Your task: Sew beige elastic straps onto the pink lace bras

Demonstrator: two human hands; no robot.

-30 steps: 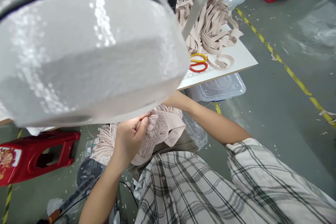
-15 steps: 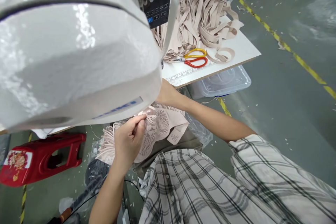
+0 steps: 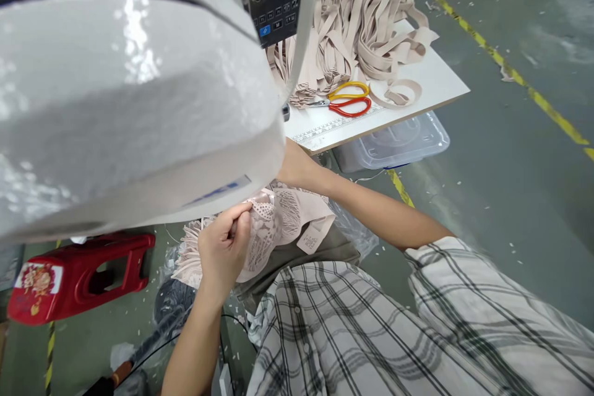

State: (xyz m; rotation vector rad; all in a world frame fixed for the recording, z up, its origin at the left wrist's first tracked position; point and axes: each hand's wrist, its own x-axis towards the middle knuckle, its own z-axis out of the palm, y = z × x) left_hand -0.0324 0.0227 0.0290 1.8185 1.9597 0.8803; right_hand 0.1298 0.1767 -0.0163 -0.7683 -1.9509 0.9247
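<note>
My left hand (image 3: 226, 241) pinches the scalloped edge of a pale pink lace bra (image 3: 264, 232) between thumb and forefinger. The bra's cup and band drape over my lap, with a label-like tag (image 3: 314, 241) hanging at the right end. Just beyond that edge, the white sewing machine head (image 3: 176, 105) covers part of the lace. My right hand (image 3: 294, 164) reaches in from the right behind the machine head; its fingers are hidden, so what they touch does not show.
On the white tabletop (image 3: 440, 83) lie a heap of beige straps (image 3: 352, 25) and scissors with yellow and red handles (image 3: 350, 99). A control panel (image 3: 277, 0) is on the machine. A clear plastic bin (image 3: 403, 139) stands below. At the left is a red stool (image 3: 83, 275).
The view has shifted slightly, so the machine sits a little lower and further left. My left hand keeps its pinch on the lace edge; both hands barely move.
</note>
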